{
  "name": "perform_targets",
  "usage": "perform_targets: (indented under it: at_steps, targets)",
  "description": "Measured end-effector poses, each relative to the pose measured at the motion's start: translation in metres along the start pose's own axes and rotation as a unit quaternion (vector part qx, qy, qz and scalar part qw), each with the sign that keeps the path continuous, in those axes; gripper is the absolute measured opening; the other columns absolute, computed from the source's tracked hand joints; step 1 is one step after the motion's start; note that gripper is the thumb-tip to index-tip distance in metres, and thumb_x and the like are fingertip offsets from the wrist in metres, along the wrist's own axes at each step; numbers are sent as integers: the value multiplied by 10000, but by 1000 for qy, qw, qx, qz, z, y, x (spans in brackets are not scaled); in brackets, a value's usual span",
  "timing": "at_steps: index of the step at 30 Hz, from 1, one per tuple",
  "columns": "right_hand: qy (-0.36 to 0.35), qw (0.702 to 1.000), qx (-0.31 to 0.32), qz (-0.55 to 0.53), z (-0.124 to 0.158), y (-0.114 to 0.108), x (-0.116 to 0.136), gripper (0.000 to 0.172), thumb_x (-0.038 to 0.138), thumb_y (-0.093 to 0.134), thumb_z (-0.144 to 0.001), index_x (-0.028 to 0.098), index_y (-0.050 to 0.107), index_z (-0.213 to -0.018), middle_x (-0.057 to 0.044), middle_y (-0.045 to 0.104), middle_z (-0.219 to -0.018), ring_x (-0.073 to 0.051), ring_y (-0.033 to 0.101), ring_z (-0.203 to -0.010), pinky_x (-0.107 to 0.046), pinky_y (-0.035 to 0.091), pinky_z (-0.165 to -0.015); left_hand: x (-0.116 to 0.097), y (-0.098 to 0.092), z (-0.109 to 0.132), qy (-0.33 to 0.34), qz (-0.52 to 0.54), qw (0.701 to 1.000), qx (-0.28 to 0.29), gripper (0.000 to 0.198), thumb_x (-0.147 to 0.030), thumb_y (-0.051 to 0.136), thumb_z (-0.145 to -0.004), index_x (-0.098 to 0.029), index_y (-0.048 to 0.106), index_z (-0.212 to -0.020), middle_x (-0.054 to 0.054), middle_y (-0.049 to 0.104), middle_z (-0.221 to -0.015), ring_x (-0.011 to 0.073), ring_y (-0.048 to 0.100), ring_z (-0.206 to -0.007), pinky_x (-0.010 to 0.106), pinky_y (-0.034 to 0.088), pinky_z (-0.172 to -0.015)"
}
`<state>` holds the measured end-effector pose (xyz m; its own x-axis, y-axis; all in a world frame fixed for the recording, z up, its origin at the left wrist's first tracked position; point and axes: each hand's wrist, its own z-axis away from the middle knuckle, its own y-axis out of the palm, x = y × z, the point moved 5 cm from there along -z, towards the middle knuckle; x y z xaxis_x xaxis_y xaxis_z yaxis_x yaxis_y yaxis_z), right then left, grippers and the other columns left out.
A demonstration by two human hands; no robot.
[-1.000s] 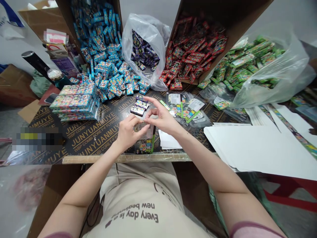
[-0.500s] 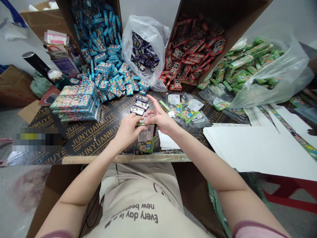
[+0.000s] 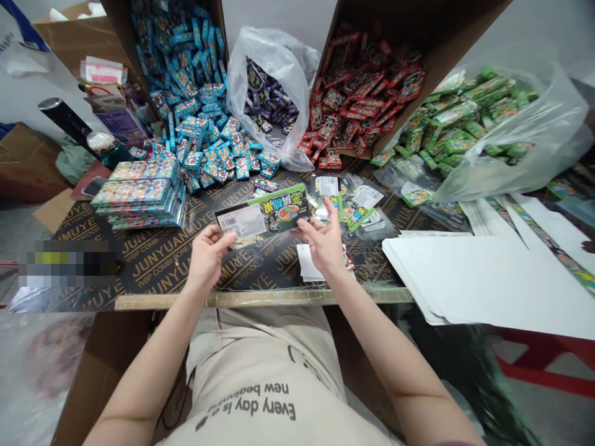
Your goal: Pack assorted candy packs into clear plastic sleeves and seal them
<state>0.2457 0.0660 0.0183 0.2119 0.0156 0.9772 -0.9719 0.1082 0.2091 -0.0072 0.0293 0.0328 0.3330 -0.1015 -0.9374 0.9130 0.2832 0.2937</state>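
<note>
A flat printed plastic bag (image 3: 279, 214), black and green with a barcode panel at one end, is stretched between my two hands above the table. My left hand (image 3: 207, 257) pinches its left end between thumb and fingers. At the other end, my right hand (image 3: 324, 240) grips the lower right corner, its index finger raised. Just behind the bag lies a small purple box (image 3: 266, 185); the bag hides part of what is beside it. White cards (image 3: 309, 263) and a bit of red packaging rest under my right wrist. More printed bags (image 3: 357, 207) lie to the right.
Blue boxes (image 3: 218, 155) spill from a carton at back left. A clear bag (image 3: 242, 74) of purple boxes, red boxes (image 3: 357, 105) and a bag of green boxes (image 3: 469, 124) follow rightward. Wrapped packs (image 3: 139, 192) are stacked left; white sheets (image 3: 488, 279) lie right.
The bag has gone from hanging upright near the table edge to a level, spread position, raised farther back. My hands have moved apart, one to each end.
</note>
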Motion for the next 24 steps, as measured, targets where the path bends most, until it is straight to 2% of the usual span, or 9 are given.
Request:
perform_targets:
  at_steps: [3,5,7,8,10,13,15,18,24]
  targets:
    - [-67,997,-17,39,-1,-3,18,985,472,796,-669,347,216,-1456,-5,651,-891,-175,647,-743,-354,581,-727,17,1,8,-6,-91,995,41,595,-327,896,-500,-145,641,-1006,84,737,-932,218,696,-854,350,537,-801]
    - [-95,992,27,79,1,2,28,951,426,801,-677,349,255,-1452,-1,659,-873,-178,648,-741,-347,575,-731,8,1,9,86,-197,976,29,730,-344,890,-532,-183,589,-1177,107,701,-1105,264,655,-1056,423,498,-939]
    - [-107,983,94,115,7,12,32,911,370,796,-691,348,293,-1451,8,657,-828,-183,650,-734,-344,573,-721,-11,10,9,212,-291,932,43,762,-360,858,-607,-237,538,-1287,114,598,-1315,276,549,-1240,454,428,-1044]
    - [-107,977,128,131,11,18,32,883,346,786,-704,348,313,-1450,11,654,-811,-183,651,-722,-342,574,-708,-20,19,10,265,-323,906,70,698,-359,832,-656,-253,553,-1287,109,553,-1376,273,513,-1283,451,407,-1068]
    - [-109,966,177,154,19,30,30,835,314,765,-728,347,341,-1446,12,655,-807,-177,648,-693,-336,577,-681,-33,36,12,330,-355,864,137,436,-325,765,-751,-241,656,-1165,96,612,-1306,249,576,-1208,404,454,-1018]
    - [-135,960,179,168,25,40,33,768,316,751,-751,342,385,-1425,-16,692,-941,-184,668,-780,-346,587,-721,-42,51,13,355,-363,841,187,137,-238,710,-806,-202,743,-934,64,745,-942,187,695,-874,301,533,-802]
    - [-152,963,154,160,27,41,38,653,337,721,-785,322,453,-1380,-32,707,-1000,-199,681,-871,-366,585,-785,-45,54,14,359,-367,837,190,91,-221,716,-800,-198,752,-880,46,750,-823,167,692,-751,270,528,-711]
    - [-156,968,124,151,28,43,45,500,349,683,-819,283,554,-1297,-33,729,-910,-208,698,-862,-393,576,-827,-48,54,18,374,-365,831,193,68,-233,726,-792,-204,756,-845,42,753,-810,160,691,-734,255,518,-692]
    - [-168,957,119,204,31,47,50,473,370,668,-825,292,571,-1281,-18,733,-830,-212,702,-785,-406,567,-836,-50,55,24,395,-383,810,202,103,-259,659,-847,-218,750,-871,43,737,-806,152,674,-723,251,502,-676]
